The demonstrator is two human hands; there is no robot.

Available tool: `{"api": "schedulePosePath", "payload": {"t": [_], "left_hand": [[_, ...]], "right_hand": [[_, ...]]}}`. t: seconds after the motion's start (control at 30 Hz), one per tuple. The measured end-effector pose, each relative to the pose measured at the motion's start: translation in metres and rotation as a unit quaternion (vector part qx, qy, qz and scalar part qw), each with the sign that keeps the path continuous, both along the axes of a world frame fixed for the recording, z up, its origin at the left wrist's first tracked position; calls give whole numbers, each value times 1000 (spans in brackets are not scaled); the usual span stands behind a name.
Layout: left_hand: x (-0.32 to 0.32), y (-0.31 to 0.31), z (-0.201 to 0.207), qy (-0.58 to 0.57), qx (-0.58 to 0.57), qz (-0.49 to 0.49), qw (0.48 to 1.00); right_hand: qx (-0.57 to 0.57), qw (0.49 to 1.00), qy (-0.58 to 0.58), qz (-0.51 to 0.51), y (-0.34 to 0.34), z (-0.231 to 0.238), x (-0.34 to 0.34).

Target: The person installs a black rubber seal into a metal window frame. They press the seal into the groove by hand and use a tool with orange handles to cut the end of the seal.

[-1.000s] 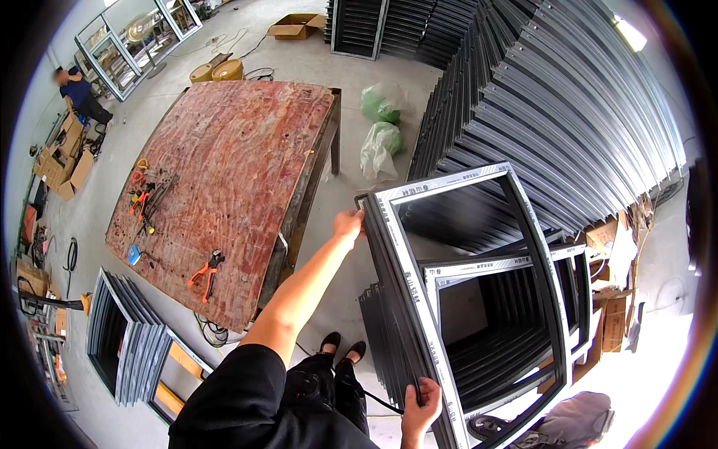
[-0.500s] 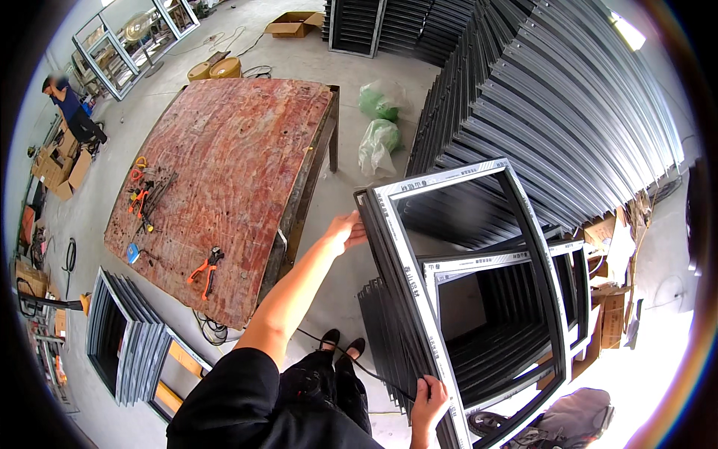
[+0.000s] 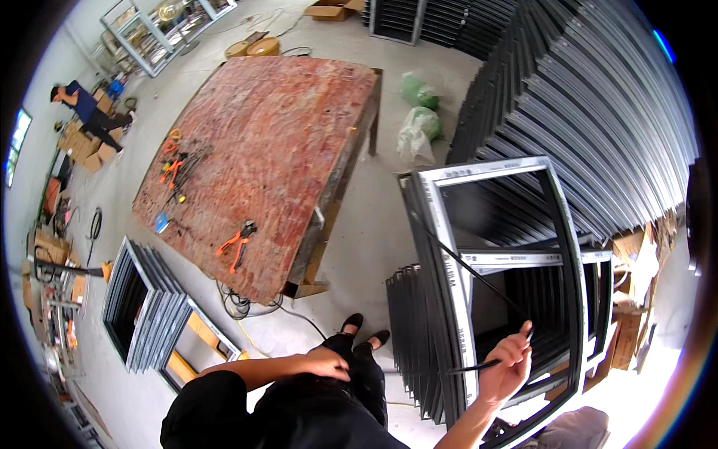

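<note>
- The left hand (image 3: 323, 364) is held low against the dark clothing at the thigh, its fingers loosely curled together with nothing in them.
- The right hand (image 3: 507, 365) is raised beside it, the fingers clamped on a thin black strip (image 3: 479, 280).
- The strip is seen to run up and left from that hand to the top left corner of the grey window frame (image 3: 497, 269).
- The frame is stood upright on the floor, leaned at the front of a stack of dark frames (image 3: 591, 112).
- Farther left, orange pliers (image 3: 236, 242) are laid on the reddish surface (image 3: 269, 150).
- Beyond it, green bags (image 3: 417, 112) are set on the floor.
</note>
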State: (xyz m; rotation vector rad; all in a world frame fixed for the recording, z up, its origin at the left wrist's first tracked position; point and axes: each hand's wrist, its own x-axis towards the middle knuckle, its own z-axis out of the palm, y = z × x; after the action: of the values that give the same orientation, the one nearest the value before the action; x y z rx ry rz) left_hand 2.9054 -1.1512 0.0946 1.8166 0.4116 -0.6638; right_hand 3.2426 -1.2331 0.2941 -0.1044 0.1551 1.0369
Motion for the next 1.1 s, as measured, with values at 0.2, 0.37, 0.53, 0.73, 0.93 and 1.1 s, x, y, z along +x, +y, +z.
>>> {"api": "schedulePosePath", "payload": {"t": [0.2, 0.37, 0.53, 0.73, 0.93, 1.1], "left_hand": [[-162, -18, -74, 230, 300, 332, 864], [-95, -85, -15, 8, -173, 614, 770], [97, -136, 155, -260, -577, 414, 654], [261, -234, 301, -364, -745, 128, 544], [235, -193, 353, -452, -633, 338, 530], [183, -146, 378, -557, -516, 359, 543]], "right_hand": [[-12, 982, -182, 58, 13, -12, -3], [-90, 954, -259, 120, -3, -23, -35], [-180, 914, -286, 223, -82, -52, -43], [-104, 880, -443, 134, -221, -63, -53], [-133, 840, -485, 203, -310, -37, -69], [-334, 576, -687, 292, -339, -90, -78]]}}
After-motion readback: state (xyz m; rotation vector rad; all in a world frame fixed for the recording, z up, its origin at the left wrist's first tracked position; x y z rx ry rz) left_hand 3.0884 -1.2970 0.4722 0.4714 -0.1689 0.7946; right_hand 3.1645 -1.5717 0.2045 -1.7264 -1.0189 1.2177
